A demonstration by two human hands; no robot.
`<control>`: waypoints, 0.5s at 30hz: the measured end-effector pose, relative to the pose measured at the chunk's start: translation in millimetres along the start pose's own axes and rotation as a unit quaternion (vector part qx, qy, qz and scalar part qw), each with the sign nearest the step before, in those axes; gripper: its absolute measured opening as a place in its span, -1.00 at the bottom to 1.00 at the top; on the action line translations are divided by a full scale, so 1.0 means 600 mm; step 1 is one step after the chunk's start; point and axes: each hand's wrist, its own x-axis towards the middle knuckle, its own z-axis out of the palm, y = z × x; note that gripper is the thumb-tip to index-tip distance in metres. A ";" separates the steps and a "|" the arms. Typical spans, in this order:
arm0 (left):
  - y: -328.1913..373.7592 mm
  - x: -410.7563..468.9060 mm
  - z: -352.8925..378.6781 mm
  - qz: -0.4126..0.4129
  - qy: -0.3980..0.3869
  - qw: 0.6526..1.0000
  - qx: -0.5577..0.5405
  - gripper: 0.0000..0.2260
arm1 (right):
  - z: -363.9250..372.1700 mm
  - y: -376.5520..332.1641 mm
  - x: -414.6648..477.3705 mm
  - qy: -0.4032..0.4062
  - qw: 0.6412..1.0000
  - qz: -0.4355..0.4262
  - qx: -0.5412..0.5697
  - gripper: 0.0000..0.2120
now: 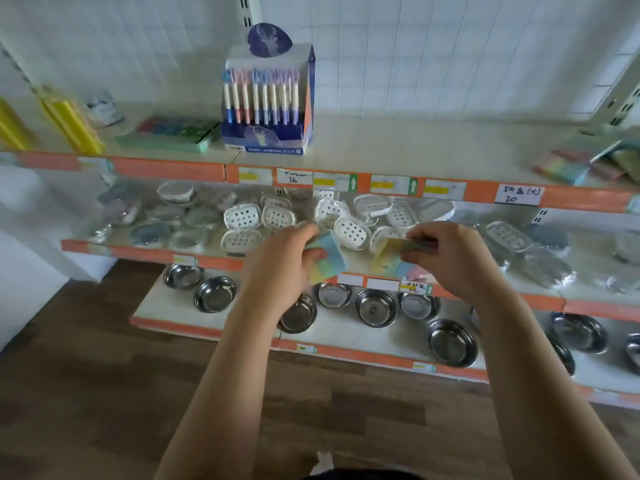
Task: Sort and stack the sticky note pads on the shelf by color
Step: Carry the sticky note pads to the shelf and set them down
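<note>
Two multicolour sticky note pads (pixel 325 259) (pixel 398 258) are held apart in mid-air before the soap-dish shelf (pixel 145 251), left hand (pixel 280 261) and right hand (pixel 450 258) each in a closed grip on one, likely comparing colours.

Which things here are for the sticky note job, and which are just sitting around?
For the job:
left hand with a pastel pad
right hand with another pad
pads on the top shelf

Just sitting there:
pen box
soap dishes
steel bowls
</note>
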 end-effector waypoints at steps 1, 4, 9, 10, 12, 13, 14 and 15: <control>-0.003 0.023 0.002 0.014 0.004 1.000 -0.001 -0.88 | 0.000 0.004 0.013 0.003 1.000 0.010 -0.002 -0.84; -0.004 0.084 0.012 0.045 0.000 0.999 -0.024 -0.88 | -0.003 0.021 0.050 0.015 0.999 0.034 -0.010 -0.83; 0.006 0.184 0.034 0.075 0.022 0.995 -0.064 -0.90 | -0.026 0.050 0.126 0.057 0.998 0.038 -0.010 -0.88; 0.009 0.206 0.038 0.085 0.029 0.994 -0.061 -0.89 | -0.032 0.054 0.143 0.061 0.998 0.034 -0.006 -0.89; 0.017 0.252 0.045 0.104 0.042 0.992 -0.057 -0.87 | -0.047 0.062 0.179 0.063 0.998 0.022 0.000 -0.90; 0.021 0.276 0.048 0.108 0.046 0.991 -0.058 -0.87 | -0.056 0.067 0.198 0.064 0.998 0.017 -0.003 -0.91; 0.027 0.299 0.051 0.112 0.049 0.991 -0.061 -0.87 | -0.065 0.073 0.218 0.069 0.998 0.012 -0.006 -0.92; 0.033 0.321 0.054 0.116 0.051 0.990 -0.066 -0.86 | -0.074 0.080 0.237 0.076 0.997 0.008 -0.009 -0.92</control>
